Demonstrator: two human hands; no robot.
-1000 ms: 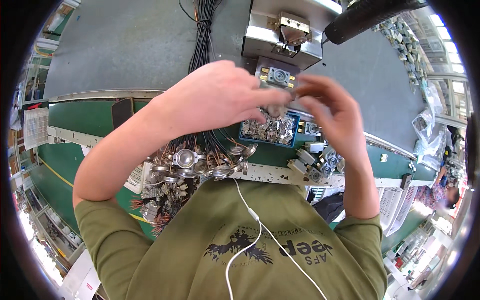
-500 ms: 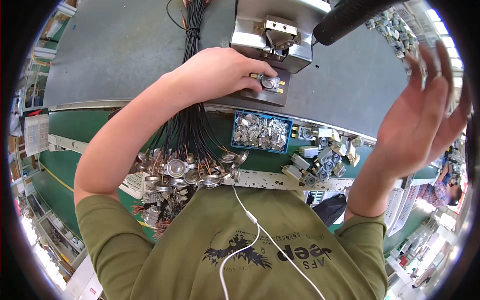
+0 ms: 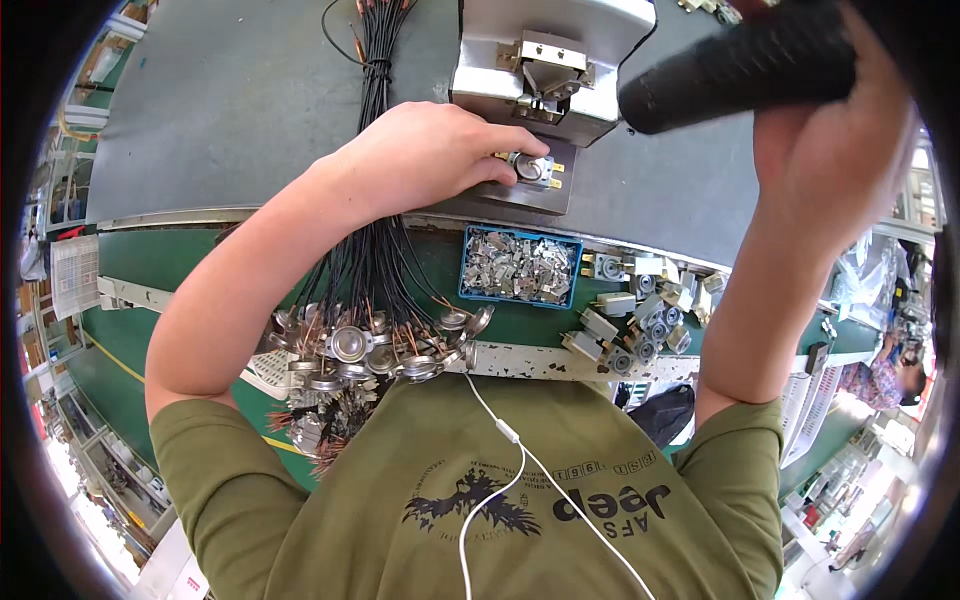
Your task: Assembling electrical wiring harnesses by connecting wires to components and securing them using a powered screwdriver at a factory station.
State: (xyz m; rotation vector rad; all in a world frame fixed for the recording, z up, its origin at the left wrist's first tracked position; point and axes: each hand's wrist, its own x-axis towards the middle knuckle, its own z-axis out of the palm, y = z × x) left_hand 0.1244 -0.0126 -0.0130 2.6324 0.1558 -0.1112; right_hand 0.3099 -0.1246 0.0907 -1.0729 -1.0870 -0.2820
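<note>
While beneath left hand (image 3: 435, 145), black cables (image 3: 376, 95)

factory workshop, with metal fixture (image 3: 550, 58) and parts tray (image 3: 577, 271)

"How's the light?"
"Bright and fairly even across the table (image 3: 230, 110). The metal machine (image 3: 482, 78) throws back pale glare, and patches near both side rims wash out to white."
"Sharpness?"
"The left hand (image 3: 440, 142) looks crisp; the right hand (image 3: 845, 150) and black handle (image 3: 740, 72) are blurred."
"Edges?"
"Bent fisheye-style, with black corners."
</note>
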